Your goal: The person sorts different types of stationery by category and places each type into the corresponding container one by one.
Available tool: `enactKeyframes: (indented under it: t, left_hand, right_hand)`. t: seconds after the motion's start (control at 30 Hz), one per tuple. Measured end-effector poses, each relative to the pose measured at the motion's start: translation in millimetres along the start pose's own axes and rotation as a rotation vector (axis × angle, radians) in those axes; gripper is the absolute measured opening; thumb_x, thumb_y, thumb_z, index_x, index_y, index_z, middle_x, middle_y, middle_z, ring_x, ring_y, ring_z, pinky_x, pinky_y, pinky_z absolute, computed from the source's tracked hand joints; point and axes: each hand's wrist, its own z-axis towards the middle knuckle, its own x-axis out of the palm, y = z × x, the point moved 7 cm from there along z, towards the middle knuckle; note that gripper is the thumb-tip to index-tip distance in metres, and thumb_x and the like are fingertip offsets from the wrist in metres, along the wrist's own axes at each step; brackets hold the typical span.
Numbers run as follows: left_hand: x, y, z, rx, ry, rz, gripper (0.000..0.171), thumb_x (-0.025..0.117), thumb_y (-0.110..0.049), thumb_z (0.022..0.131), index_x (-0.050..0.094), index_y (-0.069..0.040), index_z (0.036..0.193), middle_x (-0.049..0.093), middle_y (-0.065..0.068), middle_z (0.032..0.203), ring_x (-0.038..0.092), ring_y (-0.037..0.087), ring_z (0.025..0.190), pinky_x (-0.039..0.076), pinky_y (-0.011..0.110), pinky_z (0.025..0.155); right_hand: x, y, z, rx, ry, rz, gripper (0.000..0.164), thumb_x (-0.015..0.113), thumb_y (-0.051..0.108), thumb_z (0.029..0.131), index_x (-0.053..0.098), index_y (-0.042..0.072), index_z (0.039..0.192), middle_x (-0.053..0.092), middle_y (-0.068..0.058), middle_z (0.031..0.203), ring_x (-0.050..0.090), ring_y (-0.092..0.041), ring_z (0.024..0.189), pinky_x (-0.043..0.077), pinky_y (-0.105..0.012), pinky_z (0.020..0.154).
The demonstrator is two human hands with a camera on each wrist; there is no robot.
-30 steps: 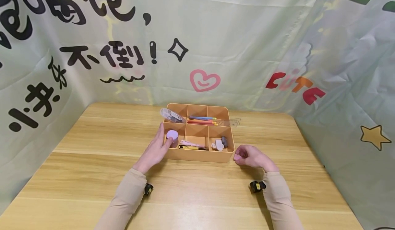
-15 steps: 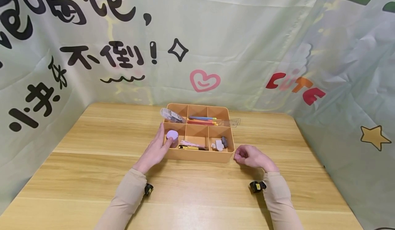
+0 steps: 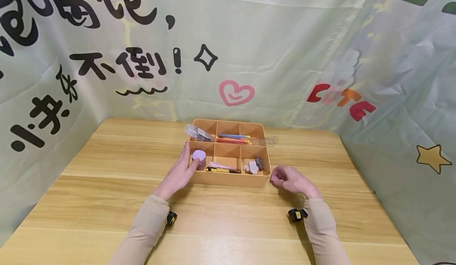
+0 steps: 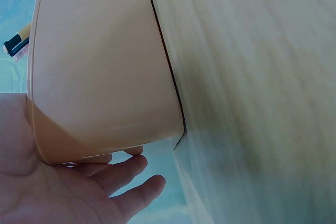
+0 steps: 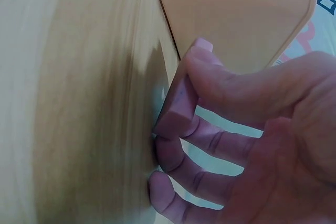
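Observation:
A tan divided organizer box (image 3: 228, 180) stands toward the back of the wooden table. My left hand (image 3: 177, 175) rests at its front left corner, with the thumb over the rim and fairly straight fingers along the left side. Under the thumb's side is a round purple-lidded container (image 3: 198, 156). Just outside the box's front right corner, my right hand (image 3: 290, 180) pinches a pink slant-ended eraser (image 5: 181, 106) between thumb and fingers. The right wrist view shows it close to the tabletop; the fingers hide it in the head view.
Inside the box are pencils (image 3: 233, 141), a clear ruler (image 3: 270, 141), a clear plastic case (image 3: 198, 133), a yellow-and-black pen (image 3: 221, 170), a pink pen (image 3: 219, 165) and small grey and white items (image 3: 253, 167). A printed curtain (image 3: 285, 59) hangs behind the table.
The right fingers have shifted slightly, and the pink eraser that showed at their tips in the head view is now covered. The left hand and the box have stayed put.

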Motion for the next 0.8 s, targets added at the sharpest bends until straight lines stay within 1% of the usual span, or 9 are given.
enactKeyframes:
  t: [0.17,0.43,0.73,0.8]
  left_hand:
    - [0.4,0.4,0.4,-0.002,0.003,-0.005,0.079,0.038,-0.038,0.109,-0.009,0.002,0.159,-0.005,0.023,0.169,0.006,0.038,0.157,0.012,0.052,0.128]
    - [0.5,0.2,1.4,-0.004,0.001,-0.001,0.079,0.039,-0.036,0.109,-0.008,0.002,0.159,-0.003,0.024,0.169,0.007,0.038,0.157,0.012,0.052,0.128]
    - [0.2,0.2,1.3,0.005,-0.006,0.01,0.078,0.038,-0.036,0.109,-0.009,0.003,0.159,-0.004,0.026,0.168,0.007,0.041,0.156,0.012,0.054,0.128]
    - [0.2,0.6,1.1,-0.003,-0.004,0.005,0.078,0.038,-0.036,0.109,-0.009,0.002,0.159,-0.004,0.025,0.168,0.007,0.04,0.156,0.012,0.053,0.128]
  right_hand:
    - [0.4,-0.9,-0.1,0.002,0.001,-0.008,0.003,0.063,0.001,0.094,0.063,0.001,0.097,0.063,-0.005,0.084,0.053,-0.013,0.076,0.043,-0.021,0.066]
    - [0.4,-2.1,-0.2,0.026,-0.004,-0.011,0.005,0.062,0.003,0.096,0.064,0.0,0.099,0.063,-0.006,0.086,0.054,-0.014,0.079,0.044,-0.022,0.068]
    - [0.4,-1.6,0.5,0.026,-0.004,-0.023,0.004,0.063,0.004,0.095,0.065,0.001,0.097,0.063,-0.005,0.085,0.054,-0.013,0.079,0.044,-0.023,0.069]
    - [0.3,-1.7,0.6,0.026,-0.005,-0.025,0.004,0.063,0.004,0.095,0.065,0.001,0.097,0.063,-0.005,0.085,0.054,-0.013,0.078,0.044,-0.023,0.069]
